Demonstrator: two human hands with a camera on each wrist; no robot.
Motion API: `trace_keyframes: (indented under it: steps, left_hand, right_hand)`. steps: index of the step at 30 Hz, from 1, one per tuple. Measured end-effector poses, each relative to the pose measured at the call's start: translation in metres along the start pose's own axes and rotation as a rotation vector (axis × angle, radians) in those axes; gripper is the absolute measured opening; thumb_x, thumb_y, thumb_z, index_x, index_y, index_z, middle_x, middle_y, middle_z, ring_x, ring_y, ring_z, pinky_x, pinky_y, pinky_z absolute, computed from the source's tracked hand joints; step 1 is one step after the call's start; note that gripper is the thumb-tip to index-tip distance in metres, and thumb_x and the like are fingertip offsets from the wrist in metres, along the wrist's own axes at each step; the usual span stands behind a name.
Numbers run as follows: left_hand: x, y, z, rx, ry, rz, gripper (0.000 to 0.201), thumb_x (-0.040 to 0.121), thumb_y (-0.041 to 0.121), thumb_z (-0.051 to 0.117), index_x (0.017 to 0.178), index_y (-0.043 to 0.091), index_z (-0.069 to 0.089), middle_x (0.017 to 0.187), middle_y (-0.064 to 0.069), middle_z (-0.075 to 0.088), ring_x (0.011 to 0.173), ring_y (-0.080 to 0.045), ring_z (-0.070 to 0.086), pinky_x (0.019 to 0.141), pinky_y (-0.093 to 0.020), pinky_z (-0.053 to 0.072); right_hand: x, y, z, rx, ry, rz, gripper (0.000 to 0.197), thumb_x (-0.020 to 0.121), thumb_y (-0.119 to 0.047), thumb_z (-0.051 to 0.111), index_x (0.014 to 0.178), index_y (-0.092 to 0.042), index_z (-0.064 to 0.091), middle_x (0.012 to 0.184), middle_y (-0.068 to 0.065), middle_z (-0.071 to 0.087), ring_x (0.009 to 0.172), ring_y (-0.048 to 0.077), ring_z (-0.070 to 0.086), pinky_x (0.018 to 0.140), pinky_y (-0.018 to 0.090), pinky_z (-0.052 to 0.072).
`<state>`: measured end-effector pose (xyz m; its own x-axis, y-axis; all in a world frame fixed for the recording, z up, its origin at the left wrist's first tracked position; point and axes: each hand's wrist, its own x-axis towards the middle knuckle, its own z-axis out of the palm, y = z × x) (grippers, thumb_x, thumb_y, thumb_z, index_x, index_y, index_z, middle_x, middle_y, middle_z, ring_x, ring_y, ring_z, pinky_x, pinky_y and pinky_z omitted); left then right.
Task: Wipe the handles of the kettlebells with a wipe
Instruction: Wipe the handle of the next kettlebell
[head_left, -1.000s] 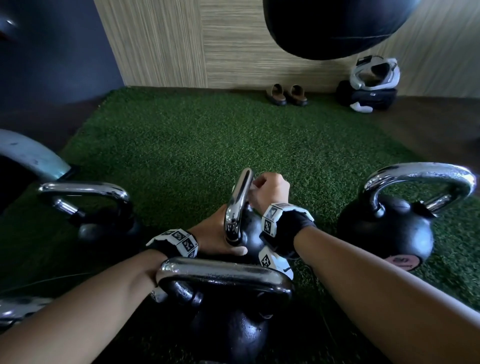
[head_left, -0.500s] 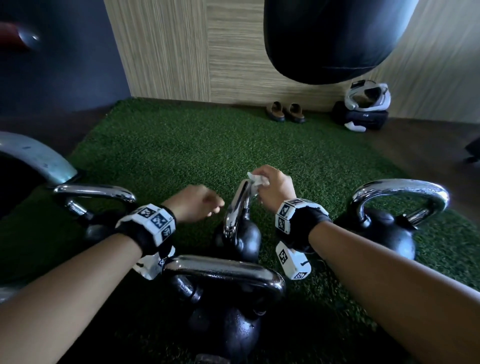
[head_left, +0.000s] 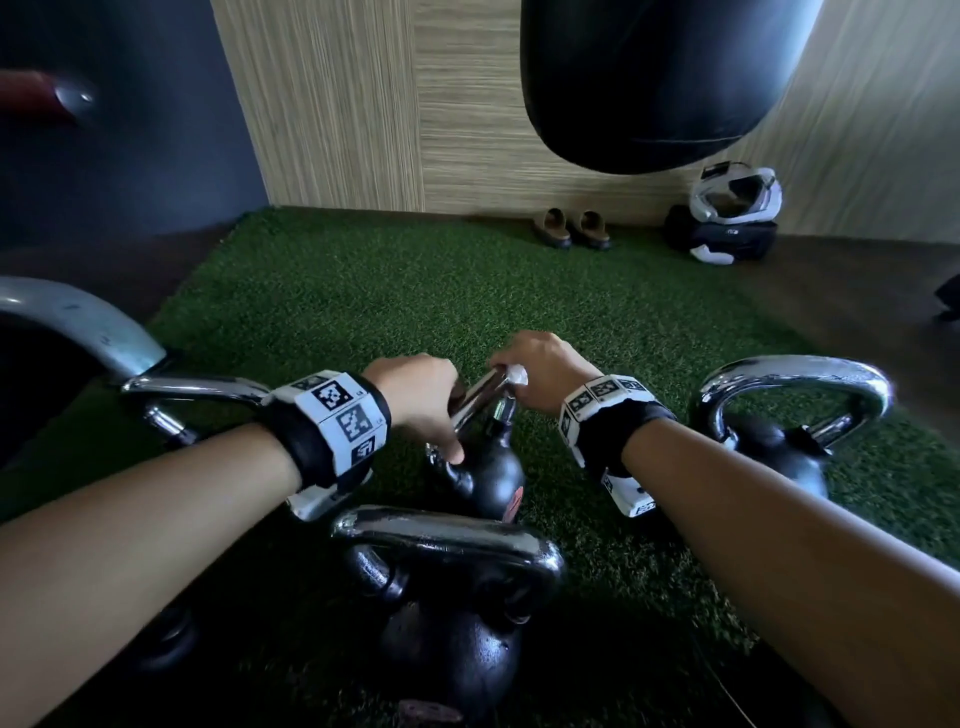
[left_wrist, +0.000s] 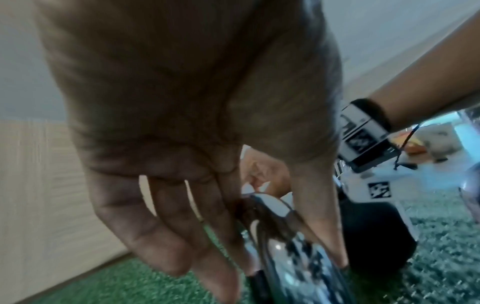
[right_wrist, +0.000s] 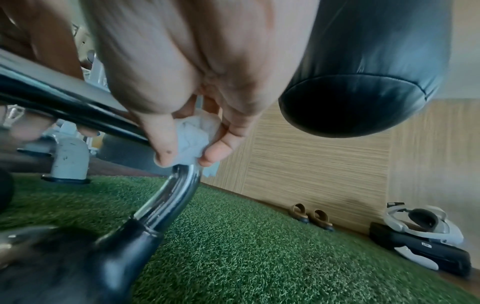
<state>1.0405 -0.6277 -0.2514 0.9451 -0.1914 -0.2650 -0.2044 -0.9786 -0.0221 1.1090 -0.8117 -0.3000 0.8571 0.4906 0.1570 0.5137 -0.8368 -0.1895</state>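
A small black kettlebell (head_left: 491, 480) leans tilted on the green turf in the middle of the head view. My left hand (head_left: 436, 415) holds the near end of its chrome handle (head_left: 475, 397), with the thumb on one side and the fingers on the other (left_wrist: 283, 267). My right hand (head_left: 506, 366) pinches a crumpled white wipe (head_left: 518, 375) against the handle's far corner. In the right wrist view the wipe (right_wrist: 194, 139) sits between thumb and fingers on the bend of the handle (right_wrist: 179, 185).
Three more kettlebells stand around: one in front (head_left: 452, 540), one to the right (head_left: 795, 379), one to the left (head_left: 197, 387). A black punching bag (head_left: 649, 78) hangs overhead. Shoes (head_left: 571, 228) and a white headset on a black case (head_left: 732, 208) lie by the wall.
My left hand left the kettlebell's body, hung free for a moment, and now holds the handle. The kettlebell has tilted and turned. My right hand stayed on the handle with the wipe.
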Motion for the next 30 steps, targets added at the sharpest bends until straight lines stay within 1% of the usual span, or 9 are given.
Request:
trace_keyframes:
  steps: [4,7,9,13,19,24,26,27,30]
  left_hand:
    - [0.003,-0.012,-0.014,0.141,0.034,0.028,0.055,0.058,0.055,0.092,0.107,0.04,0.072,0.097,0.011,0.072,0.094,-0.021,0.069,0.071,-0.029,0.044]
    - [0.008,-0.022,-0.01,0.185,0.144,0.049,0.065,0.063,0.043,0.093,0.123,0.052,0.067,0.108,0.006,0.075,0.098,-0.024,0.07,0.07,-0.029,0.045]
    - [0.011,-0.029,-0.006,0.152,0.221,0.063,0.061,0.071,0.032,0.089,0.125,0.049,0.067,0.111,0.0,0.075,0.099,-0.027,0.07,0.075,-0.032,0.053]
    - [0.01,-0.042,0.009,0.042,0.284,0.103,0.062,0.081,0.022,0.084,0.137,0.039,0.063,0.119,-0.007,0.073,0.104,-0.028,0.071,0.084,-0.033,0.054]
    - [0.007,-0.049,0.024,-0.093,0.316,0.118,0.064,0.08,0.029,0.085,0.139,0.035,0.061,0.118,-0.011,0.074,0.106,-0.03,0.071,0.092,-0.037,0.056]
    - [-0.002,-0.058,0.025,-0.167,0.263,0.099,0.069,0.088,0.029,0.078,0.149,0.038,0.048,0.124,-0.006,0.073,0.1,-0.023,0.071,0.086,-0.028,0.051]
    - [-0.022,-0.064,0.03,-0.228,0.214,0.069,0.066,0.097,0.023,0.066,0.156,0.035,0.038,0.127,-0.006,0.071,0.078,-0.012,0.066,0.079,-0.025,0.048]
    - [-0.032,-0.07,0.037,-0.289,0.194,0.049,0.063,0.098,0.018,0.06,0.156,0.034,0.038,0.133,-0.004,0.068,0.077,-0.008,0.064,0.082,-0.025,0.05]
    - [-0.066,-0.089,0.07,-0.523,0.109,-0.008,0.06,0.095,0.004,0.055,0.144,0.037,0.054,0.141,0.016,0.058,0.099,-0.001,0.067,0.09,-0.016,0.05]
  right_hand:
    - [-0.018,-0.002,-0.003,0.013,0.005,0.102,0.038,0.089,-0.008,0.07,0.124,-0.019,0.07,0.112,0.002,0.057,0.106,0.021,0.063,0.079,0.021,0.047]
    - [-0.04,-0.012,0.001,0.01,0.051,0.128,0.028,0.091,-0.013,0.066,0.119,-0.015,0.07,0.105,0.0,0.052,0.101,0.023,0.065,0.075,0.023,0.05]
    - [-0.054,-0.021,0.004,0.037,0.071,0.152,0.024,0.093,-0.016,0.06,0.115,-0.011,0.069,0.104,0.001,0.052,0.098,0.024,0.065,0.075,0.026,0.053]
    - [-0.065,-0.035,0.006,0.091,0.079,0.186,0.024,0.095,-0.018,0.063,0.117,-0.009,0.068,0.117,0.006,0.057,0.1,0.025,0.064,0.084,0.031,0.056]
    - [-0.061,-0.025,0.005,0.125,0.063,0.206,0.028,0.094,-0.017,0.067,0.122,-0.012,0.069,0.118,0.002,0.057,0.102,0.023,0.065,0.085,0.028,0.055]
    - [-0.063,-0.022,-0.009,0.083,-0.022,0.179,0.037,0.093,-0.024,0.072,0.129,-0.016,0.067,0.122,0.005,0.067,0.109,0.023,0.067,0.09,0.026,0.053]
    - [-0.07,-0.023,-0.026,0.11,-0.049,0.203,0.033,0.09,-0.023,0.075,0.123,-0.022,0.072,0.117,0.001,0.073,0.104,0.017,0.07,0.084,0.021,0.053]
    - [-0.075,-0.026,-0.035,0.157,-0.027,0.219,0.03,0.088,-0.023,0.076,0.117,-0.024,0.073,0.113,-0.002,0.074,0.103,0.015,0.07,0.08,0.018,0.051]
    - [-0.098,-0.049,-0.059,0.272,0.048,0.213,0.026,0.082,-0.027,0.083,0.104,-0.024,0.068,0.096,-0.011,0.067,0.087,0.005,0.064,0.061,0.007,0.04]
